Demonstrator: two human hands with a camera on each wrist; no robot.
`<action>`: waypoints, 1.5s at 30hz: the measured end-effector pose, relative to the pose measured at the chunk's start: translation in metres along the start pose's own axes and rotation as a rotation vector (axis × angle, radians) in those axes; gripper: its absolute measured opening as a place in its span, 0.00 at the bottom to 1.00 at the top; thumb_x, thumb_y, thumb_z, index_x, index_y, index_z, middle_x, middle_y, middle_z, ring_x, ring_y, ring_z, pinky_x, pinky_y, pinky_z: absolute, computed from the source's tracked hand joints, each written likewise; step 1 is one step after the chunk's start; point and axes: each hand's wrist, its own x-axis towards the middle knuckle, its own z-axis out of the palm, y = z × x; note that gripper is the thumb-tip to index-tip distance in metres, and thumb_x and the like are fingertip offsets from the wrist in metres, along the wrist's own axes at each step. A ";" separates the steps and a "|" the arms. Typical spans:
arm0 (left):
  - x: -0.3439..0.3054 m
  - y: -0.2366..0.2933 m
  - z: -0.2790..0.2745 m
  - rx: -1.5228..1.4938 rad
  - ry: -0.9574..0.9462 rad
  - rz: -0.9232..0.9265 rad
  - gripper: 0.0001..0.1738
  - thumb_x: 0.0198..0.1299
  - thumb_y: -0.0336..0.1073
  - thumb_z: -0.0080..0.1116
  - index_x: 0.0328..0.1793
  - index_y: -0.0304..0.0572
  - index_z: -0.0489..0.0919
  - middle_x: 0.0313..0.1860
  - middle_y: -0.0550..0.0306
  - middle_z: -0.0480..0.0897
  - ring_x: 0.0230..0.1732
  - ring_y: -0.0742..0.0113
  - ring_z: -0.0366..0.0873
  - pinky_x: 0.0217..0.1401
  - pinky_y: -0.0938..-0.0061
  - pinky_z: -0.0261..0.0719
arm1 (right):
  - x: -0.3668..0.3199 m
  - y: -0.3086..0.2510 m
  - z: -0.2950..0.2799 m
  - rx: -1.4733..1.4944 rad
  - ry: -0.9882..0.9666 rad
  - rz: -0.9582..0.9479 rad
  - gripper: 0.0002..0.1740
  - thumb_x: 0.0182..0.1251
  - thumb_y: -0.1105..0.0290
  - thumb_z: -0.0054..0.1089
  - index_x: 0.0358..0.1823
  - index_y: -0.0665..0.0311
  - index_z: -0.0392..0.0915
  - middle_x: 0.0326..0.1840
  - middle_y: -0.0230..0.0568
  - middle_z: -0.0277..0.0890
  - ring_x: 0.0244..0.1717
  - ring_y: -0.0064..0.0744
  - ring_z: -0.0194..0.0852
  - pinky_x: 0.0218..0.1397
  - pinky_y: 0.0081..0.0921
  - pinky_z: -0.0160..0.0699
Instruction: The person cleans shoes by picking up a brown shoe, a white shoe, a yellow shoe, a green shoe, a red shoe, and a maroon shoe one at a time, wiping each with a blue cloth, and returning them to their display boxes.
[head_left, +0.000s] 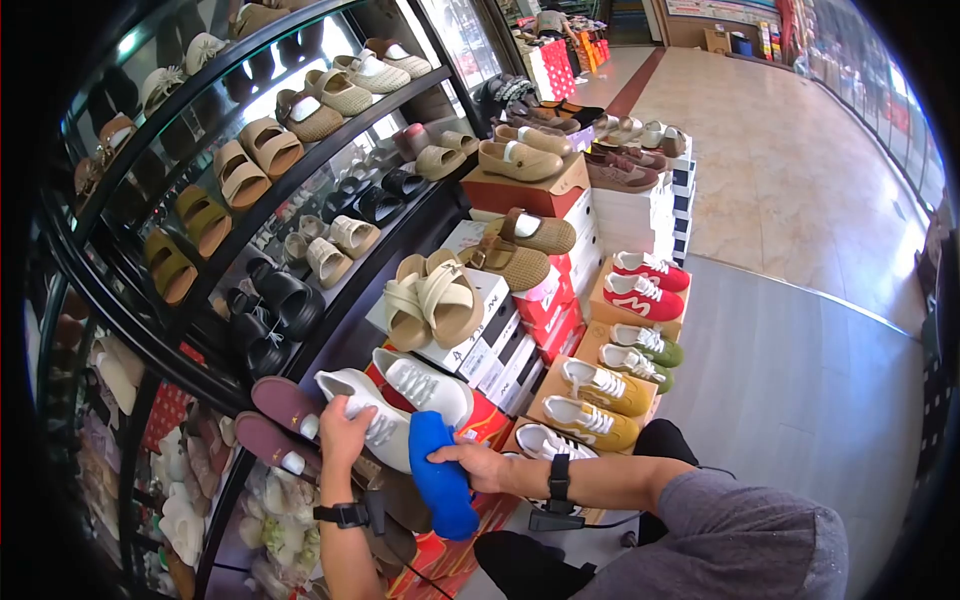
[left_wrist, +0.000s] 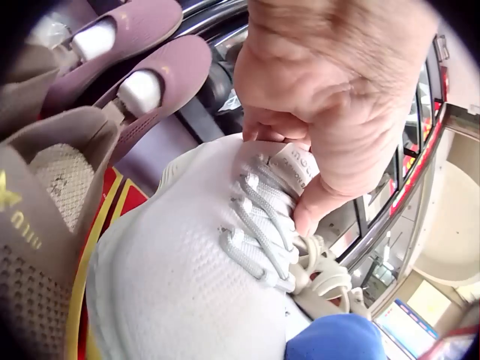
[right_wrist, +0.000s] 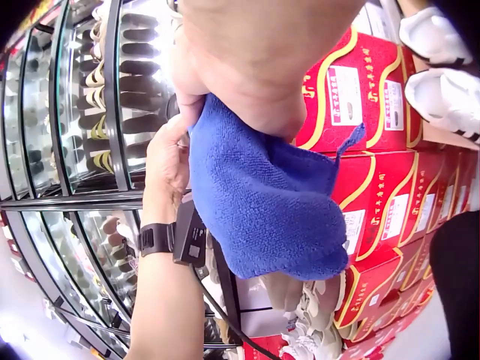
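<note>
My left hand [head_left: 345, 432] grips a white lace-up sneaker [head_left: 393, 438] near its heel opening. In the left wrist view, the thumb presses beside the grey laces [left_wrist: 259, 225] while the fingers reach behind the tongue [left_wrist: 292, 165]. A blue cloth [head_left: 440, 485] hangs bunched from my right hand [head_left: 478, 466], its thumb lying over the top. The cloth overlaps the sneaker's toe end in the head view. Beside the held shoe sits its white match [head_left: 440, 388], on a red box. In the right wrist view, the cloth [right_wrist: 262, 202] looks fuzzy, with a loop at one corner.
Purple shoes [head_left: 287, 403] lie left of the left hand. A glass-and-black shelf rack [head_left: 300, 170] of sandals rises behind. Stacked boxes carry beige sandals [head_left: 440, 300], yellow sneakers [head_left: 600, 400], green and red ones. Red shoe boxes [right_wrist: 375, 187] stand below the right hand. Tiled floor lies at right.
</note>
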 end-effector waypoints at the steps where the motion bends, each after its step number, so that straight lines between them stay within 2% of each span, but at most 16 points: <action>1: -0.007 0.008 -0.009 0.068 0.041 0.017 0.16 0.42 0.35 0.67 0.33 0.31 0.75 0.30 0.44 0.78 0.32 0.56 0.77 0.38 0.68 0.73 | -0.006 -0.002 0.003 -0.020 -0.042 -0.031 0.28 0.54 0.69 0.63 0.57 0.63 0.64 0.50 0.44 0.72 0.50 0.39 0.73 0.55 0.37 0.73; 4: -0.032 0.048 -0.029 0.021 0.117 0.118 0.16 0.42 0.33 0.67 0.35 0.31 0.76 0.30 0.46 0.77 0.33 0.57 0.76 0.39 0.69 0.73 | -0.034 -0.012 -0.001 -0.037 -0.241 -0.006 0.26 0.55 0.67 0.61 0.55 0.64 0.66 0.48 0.45 0.74 0.47 0.38 0.75 0.54 0.36 0.74; 5: -0.041 0.061 -0.034 -0.037 0.128 0.147 0.14 0.44 0.30 0.66 0.35 0.31 0.77 0.30 0.51 0.79 0.32 0.66 0.76 0.37 0.73 0.73 | -0.046 -0.015 -0.006 -0.043 -0.244 0.003 0.26 0.55 0.67 0.61 0.55 0.64 0.66 0.48 0.45 0.74 0.47 0.38 0.75 0.54 0.36 0.74; 9: -0.084 0.125 -0.034 -0.344 0.042 0.021 0.10 0.49 0.26 0.64 0.37 0.31 0.78 0.33 0.60 0.81 0.31 0.79 0.75 0.34 0.81 0.75 | -0.091 -0.025 -0.053 0.198 -0.261 0.163 0.25 0.58 0.64 0.56 0.55 0.70 0.68 0.47 0.50 0.76 0.44 0.41 0.78 0.53 0.38 0.76; 12: -0.120 0.158 0.000 -0.570 -0.001 0.021 0.11 0.48 0.26 0.64 0.39 0.31 0.78 0.32 0.60 0.81 0.31 0.78 0.76 0.35 0.80 0.76 | -0.115 -0.010 -0.072 0.306 -0.115 0.100 0.25 0.58 0.64 0.55 0.56 0.69 0.68 0.48 0.50 0.76 0.45 0.44 0.77 0.55 0.41 0.74; 18: -0.173 0.199 0.064 -0.704 -0.179 -0.013 0.13 0.50 0.29 0.65 0.41 0.31 0.78 0.34 0.59 0.82 0.33 0.79 0.76 0.36 0.81 0.76 | -0.155 0.016 -0.126 0.430 -0.339 0.080 0.20 0.64 0.63 0.51 0.52 0.70 0.72 0.50 0.48 0.77 0.47 0.38 0.78 0.56 0.35 0.74; 22: -0.190 0.188 0.091 -0.671 -0.206 -0.013 0.13 0.51 0.30 0.66 0.41 0.32 0.78 0.33 0.59 0.82 0.33 0.79 0.76 0.35 0.80 0.76 | -0.194 0.011 -0.129 0.353 -0.264 0.016 0.21 0.66 0.60 0.50 0.54 0.68 0.72 0.49 0.47 0.77 0.46 0.38 0.78 0.54 0.36 0.76; 26: -0.199 0.175 0.092 -0.739 -0.433 -0.131 0.15 0.53 0.33 0.66 0.43 0.32 0.78 0.35 0.60 0.82 0.34 0.78 0.76 0.36 0.79 0.75 | -0.208 0.010 -0.146 0.254 -0.078 0.087 0.22 0.65 0.59 0.51 0.53 0.69 0.72 0.48 0.47 0.78 0.45 0.38 0.79 0.53 0.35 0.76; 29: -0.204 0.162 0.086 -0.690 -0.800 -0.188 0.18 0.56 0.37 0.63 0.48 0.32 0.77 0.41 0.59 0.80 0.42 0.75 0.75 0.46 0.77 0.74 | -0.211 0.005 -0.142 0.209 -0.067 0.232 0.21 0.62 0.62 0.54 0.51 0.70 0.73 0.47 0.47 0.78 0.43 0.37 0.79 0.53 0.34 0.76; 34: -0.216 0.145 0.090 -0.627 -0.975 -0.146 0.20 0.57 0.34 0.60 0.54 0.34 0.72 0.43 0.59 0.77 0.44 0.74 0.73 0.46 0.78 0.73 | -0.201 0.007 -0.142 0.069 -0.004 0.312 0.20 0.56 0.66 0.58 0.49 0.70 0.74 0.44 0.46 0.79 0.42 0.34 0.80 0.52 0.31 0.76; 36: -0.225 0.139 0.097 -0.618 -0.913 -0.098 0.21 0.57 0.37 0.61 0.53 0.33 0.74 0.46 0.55 0.79 0.48 0.68 0.74 0.52 0.73 0.72 | -0.200 0.003 -0.136 -0.347 0.109 0.141 0.25 0.57 0.66 0.60 0.55 0.71 0.70 0.48 0.44 0.77 0.44 0.31 0.78 0.50 0.29 0.78; 40: -0.237 0.128 0.110 -0.390 -0.785 0.182 0.19 0.55 0.39 0.60 0.46 0.30 0.76 0.38 0.42 0.80 0.41 0.53 0.78 0.48 0.67 0.73 | -0.201 -0.044 -0.099 -1.129 0.418 0.041 0.31 0.56 0.62 0.64 0.57 0.71 0.66 0.49 0.49 0.74 0.46 0.35 0.76 0.50 0.28 0.76; 41: -0.238 0.126 0.113 -0.304 -0.896 0.108 0.19 0.55 0.41 0.59 0.43 0.29 0.76 0.35 0.38 0.80 0.38 0.50 0.79 0.44 0.65 0.74 | -0.202 -0.060 -0.081 -1.260 0.351 0.035 0.31 0.55 0.59 0.64 0.54 0.73 0.68 0.47 0.49 0.74 0.44 0.32 0.76 0.46 0.27 0.76; 43: -0.238 0.139 0.113 -0.201 -0.904 0.090 0.18 0.57 0.42 0.57 0.39 0.30 0.77 0.33 0.36 0.79 0.38 0.45 0.79 0.41 0.61 0.74 | -0.189 -0.068 -0.067 -1.653 0.277 -0.328 0.31 0.55 0.55 0.62 0.50 0.73 0.68 0.39 0.57 0.75 0.42 0.44 0.76 0.45 0.33 0.73; 44: -0.237 0.148 0.110 -0.168 -0.893 0.102 0.18 0.57 0.43 0.56 0.39 0.30 0.77 0.33 0.36 0.79 0.39 0.44 0.78 0.41 0.60 0.74 | -0.190 -0.074 -0.035 -1.658 0.238 -0.204 0.31 0.57 0.57 0.60 0.53 0.73 0.65 0.42 0.60 0.73 0.45 0.51 0.74 0.49 0.34 0.72; 45: -0.236 0.152 0.112 -0.172 -0.894 0.095 0.18 0.57 0.43 0.56 0.39 0.30 0.77 0.33 0.36 0.79 0.39 0.44 0.78 0.41 0.60 0.74 | -0.185 -0.070 -0.023 -1.748 0.134 -0.345 0.30 0.57 0.59 0.59 0.56 0.71 0.64 0.45 0.58 0.72 0.47 0.52 0.73 0.50 0.36 0.72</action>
